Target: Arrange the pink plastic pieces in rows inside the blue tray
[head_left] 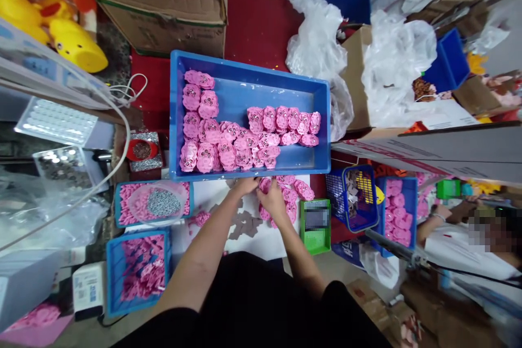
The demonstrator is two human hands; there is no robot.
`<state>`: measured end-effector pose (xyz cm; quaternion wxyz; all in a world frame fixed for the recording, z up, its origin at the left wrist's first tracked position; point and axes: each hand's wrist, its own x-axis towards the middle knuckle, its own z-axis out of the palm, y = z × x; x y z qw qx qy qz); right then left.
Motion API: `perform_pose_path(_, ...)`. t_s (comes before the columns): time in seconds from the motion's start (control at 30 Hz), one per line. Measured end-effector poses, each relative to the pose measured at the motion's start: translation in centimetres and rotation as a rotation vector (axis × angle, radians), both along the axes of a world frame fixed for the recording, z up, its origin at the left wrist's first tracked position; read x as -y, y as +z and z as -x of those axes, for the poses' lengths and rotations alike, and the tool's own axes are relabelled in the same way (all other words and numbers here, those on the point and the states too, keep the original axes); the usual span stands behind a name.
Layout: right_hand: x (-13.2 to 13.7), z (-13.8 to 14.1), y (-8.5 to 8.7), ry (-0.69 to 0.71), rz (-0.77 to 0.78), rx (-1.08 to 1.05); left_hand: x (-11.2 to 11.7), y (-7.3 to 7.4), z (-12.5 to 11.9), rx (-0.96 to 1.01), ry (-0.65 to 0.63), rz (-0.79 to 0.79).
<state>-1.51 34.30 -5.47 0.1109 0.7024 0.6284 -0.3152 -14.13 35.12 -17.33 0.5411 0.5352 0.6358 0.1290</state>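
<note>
A large blue tray (pixel 244 89) sits ahead of me with several pink toy faces (pixel 228 144) laid in rows inside it. Just below its near rim, both hands meet over a small pile of pink faces (pixel 294 191) on the white work surface (pixel 212 196). My left hand (pixel 246 185) has its fingers curled against the pile. My right hand (pixel 272 199) is closed on one pink piece at the pile's left side. What the left fingers hold is hidden.
A green box (pixel 316 224) stands right of the pile. Small blue baskets of pink parts (pixel 138 269) and a bowl of silvery bits (pixel 163 202) lie at left. A blue basket (pixel 353 196) and another person's arm (pixel 432 223) are at right. Cardboard boxes and plastic bags crowd the back.
</note>
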Motion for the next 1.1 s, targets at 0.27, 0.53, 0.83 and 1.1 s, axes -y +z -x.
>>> perform_pose_path(0.27, -0.5, 1.9, -1.8, -0.124, -0.044, 0.087, 0.7, -0.4, 0.5, -0.01, 0.039, -0.032)
perform_pose_path(0.53, -0.9, 3.3, -3.0, -0.178, -0.009, 0.152, 2.5, 1.0, 0.6, -0.104, 0.006, -0.066)
perform_pose_path(0.83, -1.4, 3.8, -3.7, -0.189, 0.03, 0.213, 3.8, 2.8, 1.7, -0.214, -0.224, -0.026)
perform_pose_path(1.1, -1.8, 2.8, -3.6, -0.178, 0.03, 0.237, 2.6, 3.1, 1.9, -0.299, -0.349, -0.052)
